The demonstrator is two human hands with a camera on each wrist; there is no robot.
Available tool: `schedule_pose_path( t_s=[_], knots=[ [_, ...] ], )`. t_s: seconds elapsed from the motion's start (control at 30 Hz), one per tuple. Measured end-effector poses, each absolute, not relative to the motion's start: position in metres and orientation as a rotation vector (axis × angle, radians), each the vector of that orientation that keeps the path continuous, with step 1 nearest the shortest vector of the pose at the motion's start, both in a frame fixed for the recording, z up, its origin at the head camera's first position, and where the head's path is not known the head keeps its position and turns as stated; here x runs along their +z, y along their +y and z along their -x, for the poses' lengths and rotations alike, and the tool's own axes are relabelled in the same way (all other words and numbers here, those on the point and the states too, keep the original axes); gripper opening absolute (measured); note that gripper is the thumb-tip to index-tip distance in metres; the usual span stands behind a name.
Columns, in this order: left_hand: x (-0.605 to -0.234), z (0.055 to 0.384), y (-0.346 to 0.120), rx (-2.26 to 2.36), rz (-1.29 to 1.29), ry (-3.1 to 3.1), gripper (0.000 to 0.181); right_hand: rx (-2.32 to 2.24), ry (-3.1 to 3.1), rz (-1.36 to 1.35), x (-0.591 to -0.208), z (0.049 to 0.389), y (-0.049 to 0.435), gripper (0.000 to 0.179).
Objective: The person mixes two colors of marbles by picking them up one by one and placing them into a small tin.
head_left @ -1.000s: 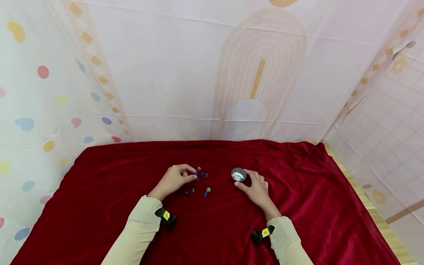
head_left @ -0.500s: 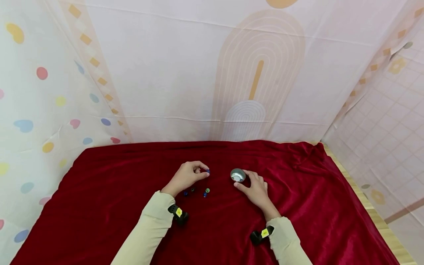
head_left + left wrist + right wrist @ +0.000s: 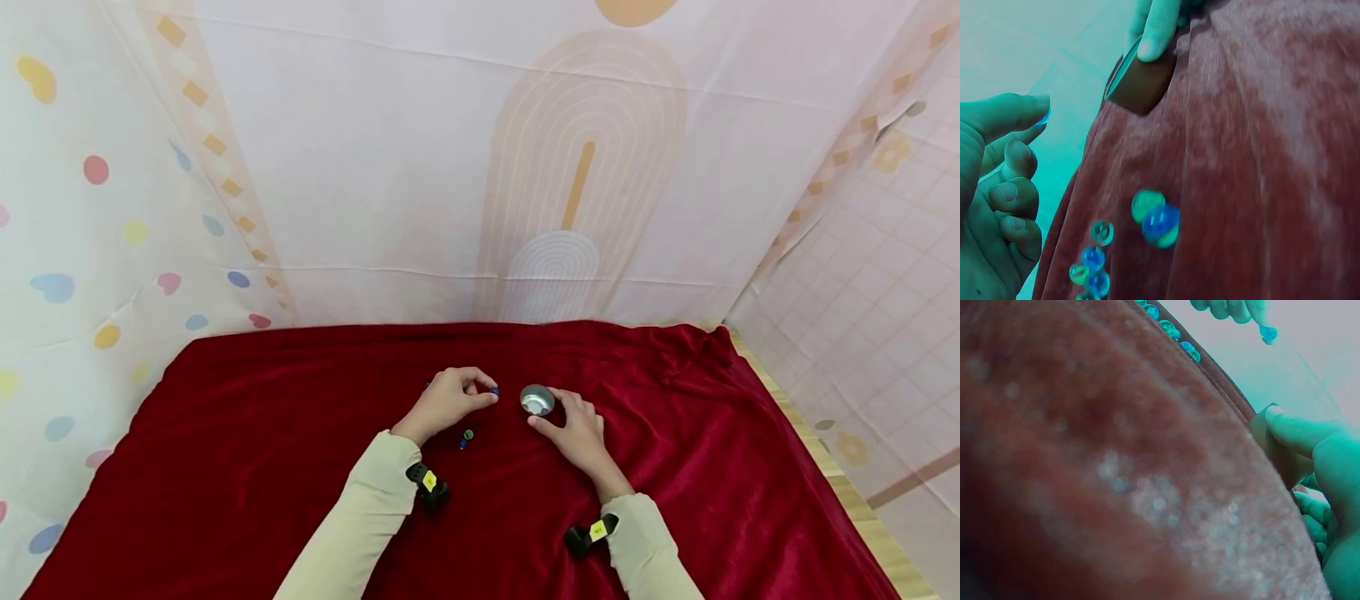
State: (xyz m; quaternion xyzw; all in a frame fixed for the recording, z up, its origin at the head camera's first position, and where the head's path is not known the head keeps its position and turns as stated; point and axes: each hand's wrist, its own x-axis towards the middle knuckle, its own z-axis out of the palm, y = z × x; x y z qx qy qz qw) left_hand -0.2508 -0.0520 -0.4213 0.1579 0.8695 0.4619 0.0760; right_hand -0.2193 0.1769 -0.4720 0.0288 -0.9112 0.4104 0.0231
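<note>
My left hand [image 3: 444,402] pinches a blue marble [image 3: 495,390] between thumb and index finger, just left of a small metal bowl [image 3: 537,400]. In the right wrist view the pinched marble [image 3: 1267,333] shows clear of the cloth. My right hand [image 3: 581,429] grips the bowl by its right side, thumb at the near rim. The bowl is tilted slightly, and something lies at its bottom, too small to make out. A green marble [image 3: 1147,205] and a blue marble [image 3: 1161,224] lie together on the cloth, with several more beside them. My left hand hides some marbles from the head view.
Dark red velvet cloth [image 3: 300,467] with soft folds covers the table. A wooden table edge [image 3: 840,479] shows along the right. Patterned white fabric [image 3: 375,167] hangs behind and on both sides. Each wrist wears a black camera strap [image 3: 431,487].
My left hand has moved right from the marble group toward the bowl, carrying the blue marble. My right hand and the bowl have stayed nearly in place.
</note>
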Motion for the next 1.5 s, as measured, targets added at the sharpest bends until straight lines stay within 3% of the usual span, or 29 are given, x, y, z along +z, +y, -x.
schedule_pose_path(
  t_s=[1.0,1.5],
  knots=[
    [-0.431,0.257,-0.006,1.402,-0.571,2.54,0.017,1.238,-2.821,-0.102,-0.472,0.219,0.175,0.06],
    [-0.433,0.257,-0.025,1.394,-0.531,2.582,0.018,1.237,-2.832,-0.103,-0.473,0.223,0.17,0.059]
  ],
)
